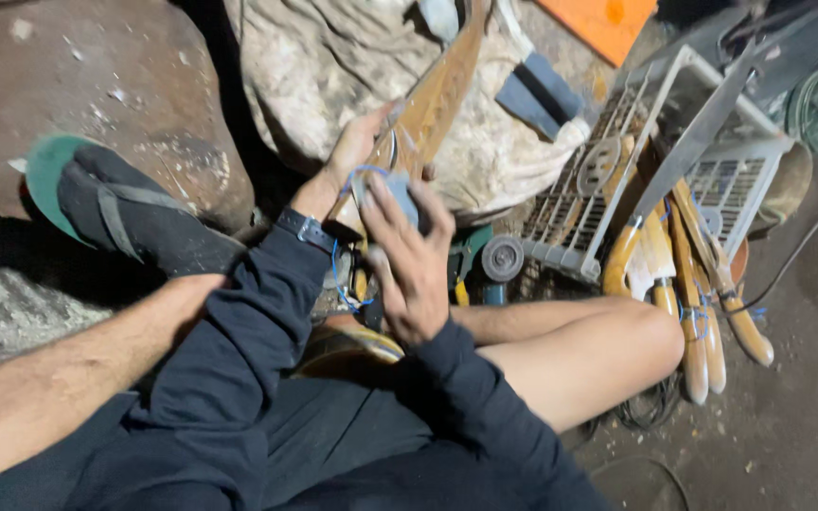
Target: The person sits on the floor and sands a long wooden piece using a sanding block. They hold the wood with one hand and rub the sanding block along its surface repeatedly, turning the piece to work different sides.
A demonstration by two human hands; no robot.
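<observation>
Head cam, looking down at a seated person w/ legs crossed on a dirt floor. Left hand [357, 151] is wrapped round a long rusty blade [437, 90], thumb on the near face and fingers curled behind it, gripping just above where it meets the handle. The blade runs up and away from the lap, tip out of shot at the top edge, resting over a dirty pale sack [333, 66]. Right hand [409, 260] is clamped on a small grey-blue block [400, 194], fingers spread and bent over its top, pressing it flat against the blade near the left hand. Can't tell exactly what the block is, prob an abrasive pad. Thin blue wire [338, 274] loops under the wrists.

Judgement on doing this well: keep the left grip firm so the blade doesn't twist, keep the block flat to the metal, and keep fingertips off the edge.

Around them: a white wire crate [674, 123] to the right w/ a long grey blade [693, 142] lying across it, several wooden-handled tools [693, 312] leaning beside the knee, a round grinding disc [503, 257] near the crate's corner. Foot in a green-soled flip-flop [97, 208] at left, against a big rock [97, 85].
</observation>
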